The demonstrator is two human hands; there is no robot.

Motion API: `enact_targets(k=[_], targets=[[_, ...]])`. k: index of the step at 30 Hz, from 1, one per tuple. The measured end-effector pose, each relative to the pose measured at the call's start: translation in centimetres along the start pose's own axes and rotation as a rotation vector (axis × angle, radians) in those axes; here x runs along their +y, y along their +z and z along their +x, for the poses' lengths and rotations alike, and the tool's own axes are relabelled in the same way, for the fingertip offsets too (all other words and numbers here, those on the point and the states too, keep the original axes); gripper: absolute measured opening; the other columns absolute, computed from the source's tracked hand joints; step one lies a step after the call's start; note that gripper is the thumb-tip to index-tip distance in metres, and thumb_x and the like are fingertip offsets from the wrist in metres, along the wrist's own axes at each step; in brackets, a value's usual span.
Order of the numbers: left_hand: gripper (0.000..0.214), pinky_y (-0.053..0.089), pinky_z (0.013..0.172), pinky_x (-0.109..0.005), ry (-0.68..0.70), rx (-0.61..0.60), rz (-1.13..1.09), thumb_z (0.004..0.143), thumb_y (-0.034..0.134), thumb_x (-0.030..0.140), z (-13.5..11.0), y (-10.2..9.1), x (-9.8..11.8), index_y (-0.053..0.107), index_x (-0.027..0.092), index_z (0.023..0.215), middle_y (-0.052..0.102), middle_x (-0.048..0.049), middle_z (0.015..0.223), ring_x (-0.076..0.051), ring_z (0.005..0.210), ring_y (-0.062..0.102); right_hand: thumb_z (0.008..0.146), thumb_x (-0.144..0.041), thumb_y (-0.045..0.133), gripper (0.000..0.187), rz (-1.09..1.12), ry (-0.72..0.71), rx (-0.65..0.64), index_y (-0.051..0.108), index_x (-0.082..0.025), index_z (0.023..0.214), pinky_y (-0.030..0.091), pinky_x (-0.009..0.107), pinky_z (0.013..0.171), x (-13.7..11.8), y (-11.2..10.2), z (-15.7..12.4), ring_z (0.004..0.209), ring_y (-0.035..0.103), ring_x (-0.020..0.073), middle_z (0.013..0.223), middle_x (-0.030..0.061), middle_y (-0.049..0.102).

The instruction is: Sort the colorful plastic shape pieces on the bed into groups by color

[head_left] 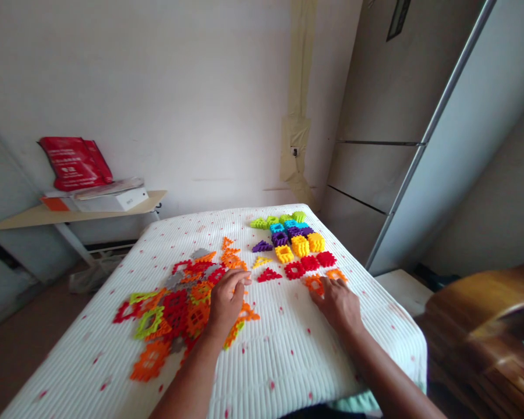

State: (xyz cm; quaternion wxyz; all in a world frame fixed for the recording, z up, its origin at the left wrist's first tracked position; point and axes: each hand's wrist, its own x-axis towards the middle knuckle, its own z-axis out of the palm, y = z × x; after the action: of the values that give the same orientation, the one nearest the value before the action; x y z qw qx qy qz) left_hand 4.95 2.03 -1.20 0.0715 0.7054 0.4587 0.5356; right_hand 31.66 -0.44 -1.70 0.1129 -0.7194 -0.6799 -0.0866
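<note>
Right hand [339, 301] touches orange pieces [313, 284], fingers spread a bit. Left hand [226, 298] curls its fingers by the pile [176, 311]; can't tell if pinching.

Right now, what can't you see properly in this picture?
In the head view:
Pile: pieces hidden behind left hand.
Right-side orange pieces: partly covered by right hand.
Red bag: small print too tiny.
Wooden furniture: blurred, cut by right edge.
Fridge: top cut by upper edge.

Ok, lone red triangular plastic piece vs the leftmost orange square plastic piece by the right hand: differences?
Red triangular piece has three sides, orange square piece four. The red lies uncovered; the orange is partly hidden by the right hand. Both have jagged edges.
</note>
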Motion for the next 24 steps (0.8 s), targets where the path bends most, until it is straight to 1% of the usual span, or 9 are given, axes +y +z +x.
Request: enact_targets(k=[5, 15, 17, 20, 24], targets=[[0.024, 0.053, 0.076, -0.028, -0.002, -0.013, 0.005, 0.080, 0.042, 0.014, -0.1, -0.2, -0.2, 0.065, 0.018, 0.087, 0.068, -0.0033, 0.084, -0.015, 0.082, 0.066, 0.083, -0.038, 0.048, 0.024, 0.012, 0.018, -0.049, 0.061, -0.021, 0.093, 0.039, 0.024, 0.059, -0.3, 0.0, 0.1, 0.092, 0.056, 0.0216, 0.089, 0.0067, 0.066], [0.024, 0.053, 0.075, -0.028, -0.022, 0.011, -0.011, 0.079, 0.043, 0.015, 0.1, -0.2, 0.1, 0.065, 0.019, 0.084, 0.068, -0.0032, 0.083, -0.015, 0.079, 0.066, 0.082, -0.037, 0.051, 0.020, 0.003, -0.026, -0.026, 0.060, -0.020, 0.089, 0.040, 0.025, 0.062, 0.1, 0.3, 0.2, 0.091, 0.055, 0.0206, 0.089, 0.0063, 0.063], [0.023, 0.053, 0.075, -0.028, -0.032, 0.040, -0.007, 0.079, 0.043, 0.015, 0.1, -0.4, -0.1, 0.065, 0.019, 0.084, 0.068, -0.0031, 0.083, -0.015, 0.077, 0.065, 0.084, -0.037, 0.049, 0.021, -0.009, -0.024, -0.025, 0.060, -0.020, 0.088, 0.040, 0.025, 0.062, 0.0, 0.2, 0.4, 0.090, 0.055, 0.0206, 0.088, 0.0068, 0.063], [0.023, 0.052, 0.073, -0.029, -0.080, 0.117, 0.033, 0.080, 0.043, 0.015, 0.2, -1.0, -0.7, 0.065, 0.019, 0.084, 0.068, -0.0030, 0.084, -0.015, 0.075, 0.064, 0.086, -0.037, 0.045, 0.023, -0.020, 0.004, -0.031, 0.060, -0.018, 0.089, 0.040, 0.026, 0.062, -0.2, 0.1, 0.6, 0.091, 0.055, 0.0214, 0.089, 0.0086, 0.062], [0.023, 0.051, 0.077, -0.032, -0.138, 0.225, 0.171, 0.079, 0.042, 0.015, 0.5, -2.0, -1.7, 0.065, 0.019, 0.084, 0.067, -0.0044, 0.086, -0.017, 0.079, 0.063, 0.086, -0.037, 0.045, 0.024, -0.027, 0.056, -0.043, 0.059, -0.018, 0.091, 0.039, 0.026, 0.057, -0.5, 0.0, 0.7, 0.091, 0.056, 0.0219, 0.091, 0.0087, 0.060]])
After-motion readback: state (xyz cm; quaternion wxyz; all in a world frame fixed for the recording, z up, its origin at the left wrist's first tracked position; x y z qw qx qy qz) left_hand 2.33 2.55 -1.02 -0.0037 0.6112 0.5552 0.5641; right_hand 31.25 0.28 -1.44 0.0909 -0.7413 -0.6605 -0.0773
